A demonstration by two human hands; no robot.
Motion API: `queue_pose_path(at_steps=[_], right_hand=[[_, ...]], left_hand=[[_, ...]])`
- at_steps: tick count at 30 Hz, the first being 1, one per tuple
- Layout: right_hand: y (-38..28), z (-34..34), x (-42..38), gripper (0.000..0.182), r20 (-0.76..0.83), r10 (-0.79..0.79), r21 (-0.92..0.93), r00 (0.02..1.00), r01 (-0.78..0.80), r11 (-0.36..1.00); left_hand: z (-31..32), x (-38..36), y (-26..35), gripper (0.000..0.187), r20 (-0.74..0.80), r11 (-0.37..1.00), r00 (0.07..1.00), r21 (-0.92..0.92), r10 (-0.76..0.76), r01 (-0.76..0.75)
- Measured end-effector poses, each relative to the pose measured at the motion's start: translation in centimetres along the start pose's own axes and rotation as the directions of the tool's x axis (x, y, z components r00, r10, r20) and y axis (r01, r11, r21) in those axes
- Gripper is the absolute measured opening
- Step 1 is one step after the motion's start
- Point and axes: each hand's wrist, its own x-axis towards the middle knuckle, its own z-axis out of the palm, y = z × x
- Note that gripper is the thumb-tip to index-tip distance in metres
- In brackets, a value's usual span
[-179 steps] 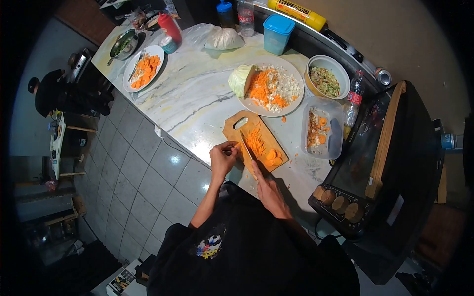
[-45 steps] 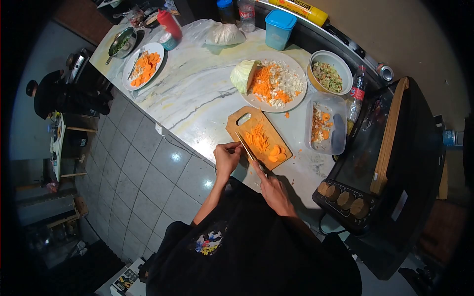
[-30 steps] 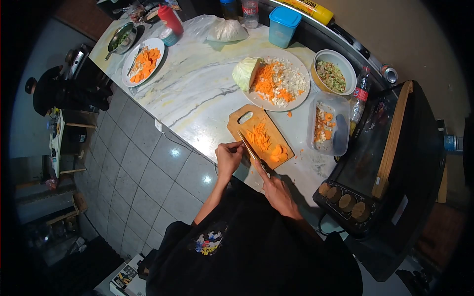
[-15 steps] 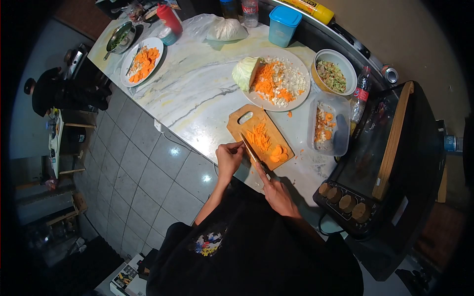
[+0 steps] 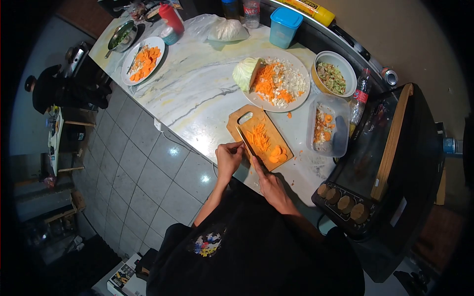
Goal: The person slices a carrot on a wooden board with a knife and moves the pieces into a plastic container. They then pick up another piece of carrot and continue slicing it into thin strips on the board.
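My right hand (image 5: pixel 272 189) grips a knife (image 5: pixel 245 141), its blade angled over the left edge of the wooden cutting board (image 5: pixel 272 123). Beside the blade tip, my left hand (image 5: pixel 229 159) is closed at the board's edge; whatever its fingers pinch is too small to make out. Thin carrot strips (image 5: pixel 258 138) lie on the board, with carrot slices (image 5: pixel 278 154) near its lower right end. Behind the board, a round plate (image 5: pixel 295 64) holds a cabbage piece (image 5: pixel 245 74), shredded carrot and chopped white bits.
A clear plastic container (image 5: pixel 339 139) and a bowl of chopped vegetables (image 5: pixel 332 78) stand to the right, near a black oven (image 5: pixel 368 148). A white plate with carrots (image 5: pixel 144 61) is at the far left. A person in black (image 5: pixel 64 91) is across the room.
The knife and my right hand have shifted slightly left, and the blade now lies a little higher along the board's left edge. My left hand has barely moved.
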Motion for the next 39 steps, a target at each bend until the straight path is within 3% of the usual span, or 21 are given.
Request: queue_pose_path(at_steps=[7, 10, 12, 21, 33, 39], right_hand=[[-0.1, -1.4, -0.2, 0.088, -0.036, -0.013, -0.171, 0.999, 0.006, 0.985], [-0.2, -1.9, -0.2, 0.088, 0.005, 0.008, -0.147, 1.0, -0.008, 0.989], [-0.1, -1.9, -0.3, 0.078, -0.075, -0.019, -0.056, 0.997, 0.015, 0.998], [-0.4, -1.8, -0.5, 0.079, -0.097, 0.001, 0.135, 0.995, 0.012, 0.991], [-2.2, -1.5, -1.2, 0.076, 0.014, 0.13, 0.186, 0.991, -0.13, 0.974], [-2.0, -1.0, -1.1, 0.079, -0.037, 0.079, 0.146, 0.996, -0.073, 0.987]], left_hand=[[-0.2, -0.2, 0.6, 0.018, -0.024, 0.996, 1.0, 0.084, 0.013, -0.011], [0.0, -0.1, 0.5, 0.019, -0.016, 0.998, 1.0, 0.053, -0.019, 0.02], [0.0, 0.0, 0.4, 0.02, -0.018, 0.999, 1.0, 0.033, -0.008, 0.009], [-0.5, 0.3, 0.1, 0.02, 0.01, 1.0, 1.0, 0.021, -0.008, 0.008], [-0.6, 0.9, -0.7, 0.016, 0.074, 0.994, 0.993, -0.051, -0.094, 0.098], [-0.5, 0.8, -0.9, 0.017, 0.061, 0.992, 0.994, -0.086, -0.086, 0.091]])
